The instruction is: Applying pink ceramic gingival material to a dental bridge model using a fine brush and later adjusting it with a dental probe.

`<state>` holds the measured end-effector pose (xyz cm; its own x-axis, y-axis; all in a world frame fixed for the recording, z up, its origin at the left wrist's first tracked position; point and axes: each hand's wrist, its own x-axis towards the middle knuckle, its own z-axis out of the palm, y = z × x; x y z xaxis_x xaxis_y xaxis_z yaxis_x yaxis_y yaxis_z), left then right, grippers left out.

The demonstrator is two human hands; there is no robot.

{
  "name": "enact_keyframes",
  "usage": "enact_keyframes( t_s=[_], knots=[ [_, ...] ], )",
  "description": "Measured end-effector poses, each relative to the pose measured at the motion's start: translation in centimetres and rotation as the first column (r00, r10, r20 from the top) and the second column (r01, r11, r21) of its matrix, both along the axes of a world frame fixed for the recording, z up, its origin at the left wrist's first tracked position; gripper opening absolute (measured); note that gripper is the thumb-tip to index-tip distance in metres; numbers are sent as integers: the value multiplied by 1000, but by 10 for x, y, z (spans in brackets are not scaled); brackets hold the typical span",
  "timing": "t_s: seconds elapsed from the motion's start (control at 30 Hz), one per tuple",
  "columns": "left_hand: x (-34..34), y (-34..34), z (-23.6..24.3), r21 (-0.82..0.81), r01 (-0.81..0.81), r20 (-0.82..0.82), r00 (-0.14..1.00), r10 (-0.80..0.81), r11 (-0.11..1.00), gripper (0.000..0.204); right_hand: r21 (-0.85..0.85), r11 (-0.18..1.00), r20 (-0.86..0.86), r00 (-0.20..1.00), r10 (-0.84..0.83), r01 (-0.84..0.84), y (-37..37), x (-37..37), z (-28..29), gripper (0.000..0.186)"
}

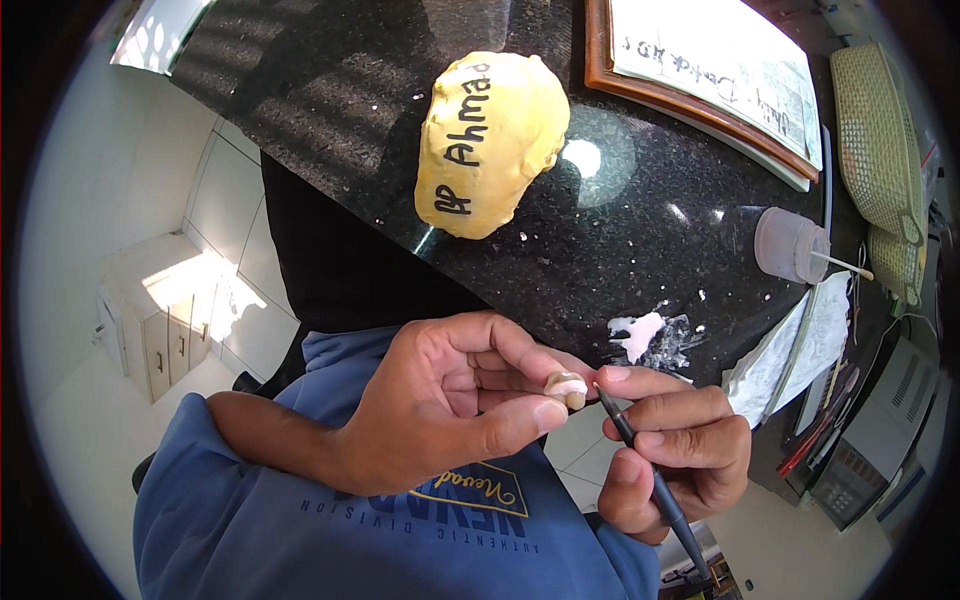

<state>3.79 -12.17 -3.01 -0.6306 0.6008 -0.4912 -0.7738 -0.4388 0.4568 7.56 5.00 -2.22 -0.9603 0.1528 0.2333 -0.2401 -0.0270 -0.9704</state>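
Observation:
My left hand (430, 390) pinches a small beige and white tooth-shaped piece (567, 388) between thumb and fingertips. My right hand (690, 440) grips a slim dark pen-like tool (664, 495) by its shaft. The tool's thin tip points up and left, close beside the piece; whether they touch I cannot tell. Both hands are held in front of my blue shirt, at the near edge of a black speckled tabletop (370, 130). Just beyond the right hand, a smear of white paste (640, 335) lies on the tabletop.
Farther back sits a lumpy yellow plaster-like block (495, 140) with black handwriting. A wooden-edged board with papers (720, 80) lies at the far right. Nearer are a translucent cup (785, 245) with a cotton swab (845, 264) and a crumpled white sheet (785, 350). Woven baskets (880, 140) stand at the right.

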Motion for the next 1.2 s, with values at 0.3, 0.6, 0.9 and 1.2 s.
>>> enact_keyframes(
  t_s=[0.3, 0.6, 0.9, 1.2],
  knots=[
    [2, 1, -3, 33, -24, -24, 999, 25, 999, 17, 31, 999, -7, 1000, 11, -10, 1, -3, 1, 22],
    [2, 1, -3, 34, -28, -38, 999, 29, 999, 17, 20, 1000, -22, 1000, 12, -12, 1, -4, 0, 21],
    [2, 0, -4, 56, -20, -41, 999, 22, 998, 17, 18, 1000, -31, 999, -19, 20, -1, -4, -1, 21],
    [1, 1, -2, 46, -15, -38, 999, 16, 999, 17, 45, 999, -21, 1000, -3, 4, 1, -5, 1, 21]
  ],
)
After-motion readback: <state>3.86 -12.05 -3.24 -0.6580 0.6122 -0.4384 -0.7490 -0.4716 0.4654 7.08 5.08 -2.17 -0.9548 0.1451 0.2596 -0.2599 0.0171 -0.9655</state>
